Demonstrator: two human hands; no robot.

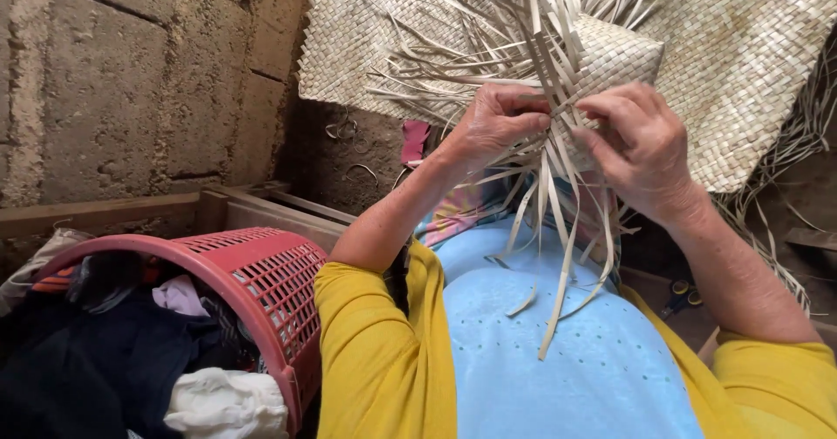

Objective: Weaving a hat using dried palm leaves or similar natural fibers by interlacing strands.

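A partly woven piece of pale palm-leaf strips (610, 55) is held up in front of me, with many loose strips fanning out above and hanging down over my light blue lap. My left hand (499, 123) is closed around a bundle of loose strips at the lower left of the weave. Just to the right, my right hand (641, 147) pinches strips at the weave's lower edge. Both arms wear yellow sleeves.
A large finished woven mat (750, 47) lies behind the piece on the dirt floor. A red plastic basket (270, 273) full of dark and white clothes stands at the lower left. A block wall (131, 73) and a wooden rail (96, 212) are on the left.
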